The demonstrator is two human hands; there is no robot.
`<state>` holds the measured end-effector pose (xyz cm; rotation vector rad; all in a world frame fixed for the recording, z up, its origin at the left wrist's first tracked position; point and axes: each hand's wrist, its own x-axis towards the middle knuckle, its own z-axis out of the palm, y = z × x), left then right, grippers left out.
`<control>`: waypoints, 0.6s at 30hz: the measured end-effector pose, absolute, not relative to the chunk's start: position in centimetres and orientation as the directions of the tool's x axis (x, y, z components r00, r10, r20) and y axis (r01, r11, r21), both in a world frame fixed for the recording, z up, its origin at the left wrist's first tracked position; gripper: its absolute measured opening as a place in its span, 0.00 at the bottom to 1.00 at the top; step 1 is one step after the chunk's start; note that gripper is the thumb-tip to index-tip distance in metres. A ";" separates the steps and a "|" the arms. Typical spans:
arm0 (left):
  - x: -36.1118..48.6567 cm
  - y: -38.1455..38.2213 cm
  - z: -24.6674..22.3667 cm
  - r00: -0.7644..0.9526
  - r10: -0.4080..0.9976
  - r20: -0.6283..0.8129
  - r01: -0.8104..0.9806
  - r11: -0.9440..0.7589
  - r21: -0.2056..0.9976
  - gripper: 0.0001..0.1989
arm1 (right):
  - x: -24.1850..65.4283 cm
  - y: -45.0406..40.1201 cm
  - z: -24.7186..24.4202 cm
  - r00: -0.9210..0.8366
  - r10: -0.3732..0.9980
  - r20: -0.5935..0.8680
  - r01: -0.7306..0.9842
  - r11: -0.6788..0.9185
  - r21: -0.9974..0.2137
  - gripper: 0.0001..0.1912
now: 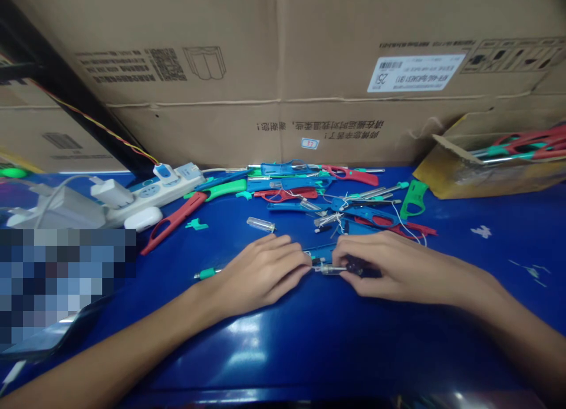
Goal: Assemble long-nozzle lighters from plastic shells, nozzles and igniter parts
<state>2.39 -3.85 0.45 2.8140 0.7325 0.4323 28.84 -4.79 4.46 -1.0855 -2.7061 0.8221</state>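
Right now my right hand (389, 267) is closed around a dark-handled tool (354, 266), to the right of the loose clear tube (260, 224) and nearer me than it. From that grip a thin metal shaft points left along a small clear piece (327, 271), which sits between my two hands, also right of the loose tube and on my side of it. My left hand (265, 270) is just on the near side of the tube, fingers bunched narrow, with their tips at the left end of the clear piece; whether they pinch it I cannot tell, since my knuckles cover the spot. A blue casing (325, 251) lies just behind the clear piece, right of the tube and slightly nearer me. Left of the tube and closer to me, a green-ended rod (207, 273) pokes out beside my left hand. Beyond the tube and off to its right spreads a heap of lighter parts (298, 185), blue, red and green, with white wires among them. A small green scrap (197, 224) and a red casing (175, 220) lie left of the tube, and farther left runs a white power strip (150, 192).
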 end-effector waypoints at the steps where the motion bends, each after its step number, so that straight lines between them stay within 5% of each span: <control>1: 2.4 -3.9 0.5 0.834 0.502 0.228 0.443 -0.857 0.264 0.12 | 28.9 -4.8 4.5 -0.739 0.667 -0.096 0.607 0.597 -0.524 0.06; 18: 2.4 -3.9 0.5 0.830 0.495 0.257 0.435 -0.863 0.256 0.13 | 28.9 -4.8 3.9 -0.743 0.665 -0.077 0.593 0.600 -0.537 0.05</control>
